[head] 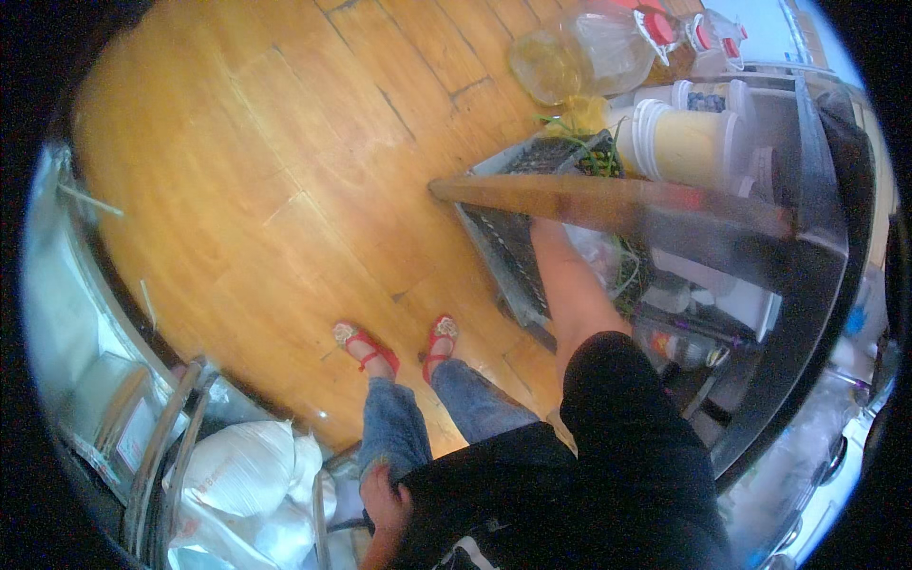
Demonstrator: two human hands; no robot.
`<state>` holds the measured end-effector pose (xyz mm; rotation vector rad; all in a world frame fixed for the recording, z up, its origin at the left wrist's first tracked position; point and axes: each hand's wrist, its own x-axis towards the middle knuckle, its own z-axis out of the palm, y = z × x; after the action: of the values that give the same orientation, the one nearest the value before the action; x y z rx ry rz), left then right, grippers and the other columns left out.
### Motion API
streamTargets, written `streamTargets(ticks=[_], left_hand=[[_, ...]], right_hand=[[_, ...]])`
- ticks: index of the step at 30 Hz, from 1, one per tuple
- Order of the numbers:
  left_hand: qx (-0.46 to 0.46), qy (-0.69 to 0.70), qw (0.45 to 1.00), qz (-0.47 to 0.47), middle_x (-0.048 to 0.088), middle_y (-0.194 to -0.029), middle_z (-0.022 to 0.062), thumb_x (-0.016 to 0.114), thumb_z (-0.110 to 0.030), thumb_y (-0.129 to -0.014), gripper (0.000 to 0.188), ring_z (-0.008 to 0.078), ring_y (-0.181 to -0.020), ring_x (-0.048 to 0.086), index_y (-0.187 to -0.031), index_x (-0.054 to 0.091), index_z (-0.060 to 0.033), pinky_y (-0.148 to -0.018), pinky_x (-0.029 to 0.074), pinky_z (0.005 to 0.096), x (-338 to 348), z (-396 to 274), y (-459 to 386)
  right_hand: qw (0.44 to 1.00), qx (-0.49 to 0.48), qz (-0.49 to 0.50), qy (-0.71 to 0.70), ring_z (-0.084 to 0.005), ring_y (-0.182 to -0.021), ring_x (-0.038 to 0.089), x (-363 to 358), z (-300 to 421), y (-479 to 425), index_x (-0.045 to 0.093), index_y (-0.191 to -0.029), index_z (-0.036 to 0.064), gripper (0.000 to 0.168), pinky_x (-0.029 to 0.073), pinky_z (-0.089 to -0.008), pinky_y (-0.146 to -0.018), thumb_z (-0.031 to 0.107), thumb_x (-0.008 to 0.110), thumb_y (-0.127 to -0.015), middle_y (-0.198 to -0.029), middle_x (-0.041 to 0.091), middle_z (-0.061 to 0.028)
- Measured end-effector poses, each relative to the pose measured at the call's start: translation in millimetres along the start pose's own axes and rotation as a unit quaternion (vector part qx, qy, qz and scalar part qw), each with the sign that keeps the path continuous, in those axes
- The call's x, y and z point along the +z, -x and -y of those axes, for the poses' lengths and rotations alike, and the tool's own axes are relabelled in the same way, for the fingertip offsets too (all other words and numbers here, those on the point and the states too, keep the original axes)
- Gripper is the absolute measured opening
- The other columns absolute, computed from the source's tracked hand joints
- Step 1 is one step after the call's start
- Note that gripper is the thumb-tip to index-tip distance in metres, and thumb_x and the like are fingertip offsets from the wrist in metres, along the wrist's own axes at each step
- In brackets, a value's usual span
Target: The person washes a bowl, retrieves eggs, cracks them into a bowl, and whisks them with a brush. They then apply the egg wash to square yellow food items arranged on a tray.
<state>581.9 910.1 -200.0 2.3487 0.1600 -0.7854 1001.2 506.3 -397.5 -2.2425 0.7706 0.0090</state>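
Observation:
My right forearm reaches down into a dark plastic crate on the floor. A wooden beam crosses above the crate and hides my right hand, so what it touches is out of sight. Beside the forearm, the crate holds a clear plastic bag and thin green stalks. More green leaves stick out on the beam's far side. My left hand hangs low by my thigh with its fingers bent; whether anything is in them is unclear.
Large clear jugs with red caps and pale lidded buckets stand past the crate. A plastic bottle lies under the dark tabletop on the right. White sacks rest at lower left. Wooden planks form the floor.

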Motion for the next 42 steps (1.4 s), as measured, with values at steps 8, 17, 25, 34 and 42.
streamTargets(ticks=[8,17,25,34,42], left_hand=[[-0.01,0.006,0.999,0.038,0.052,-0.102,0.022,0.059,-0.015,-0.065,0.044,0.0402,-0.094,0.048,-0.104,0.05,0.0008,-0.082,0.037,0.0483,-8.4,-3.2,-12.0],[-0.031,-0.015,0.997,0.068,0.053,-0.099,0.0195,0.06,-0.014,-0.064,0.035,0.0392,-0.092,0.048,-0.096,0.052,-0.0022,-0.079,0.037,0.048,-19.9,-12.7,-21.5],[-0.049,-0.029,0.997,0.057,0.054,-0.099,0.0155,0.061,-0.009,-0.06,0.031,0.037,-0.091,0.05,-0.09,0.053,-0.0052,-0.077,0.038,0.0462,-25.5,-12.6,-26.2],[-0.075,-0.032,0.996,0.044,0.055,-0.098,0.0129,0.061,-0.009,-0.059,0.03,0.0346,-0.091,0.05,-0.088,0.053,-0.0073,-0.078,0.038,0.0456,-22.3,-11.4,-22.0],[-0.075,-0.049,0.994,0.056,0.054,-0.098,0.0128,0.06,-0.012,-0.061,0.029,0.034,-0.09,0.05,-0.09,0.053,-0.0089,-0.076,0.037,0.0455,-28.4,-20.4,-30.5]], right_hand=[[0.946,0.234,0.132,-0.184,-0.0248,-0.08,0.058,-70.9,14.2,61.8,0.048,-0.114,0.012,0.034,0.051,-0.0392,-0.068,0.033,0.051,-0.088,-0.1,0.059,-0.0048],[0.802,0.277,-0.131,-0.512,-0.0181,-0.068,0.058,-110.1,-34.9,11.8,0.054,-0.105,0.011,0.038,0.049,-0.0324,-0.052,0.042,0.053,-0.084,-0.089,0.06,-0.0047],[0.831,0.294,-0.08,-0.466,-0.0176,-0.066,0.057,-69.1,-64.3,-52.6,0.054,-0.104,0.011,0.036,0.048,-0.0319,-0.051,0.041,0.053,-0.083,-0.087,0.059,-0.0044],[0.836,0.298,-0.079,-0.453,-0.0169,-0.065,0.057,-51.2,-84.7,-50.4,0.054,-0.103,0.012,0.035,0.048,-0.0312,-0.05,0.04,0.053,-0.083,-0.086,0.059,-0.004],[0.832,0.311,-0.061,-0.456,-0.0164,-0.064,0.057,-55.9,-93.0,-51.7,0.054,-0.102,0.012,0.033,0.048,-0.0306,-0.05,0.038,0.053,-0.083,-0.085,0.059,-0.0037]])
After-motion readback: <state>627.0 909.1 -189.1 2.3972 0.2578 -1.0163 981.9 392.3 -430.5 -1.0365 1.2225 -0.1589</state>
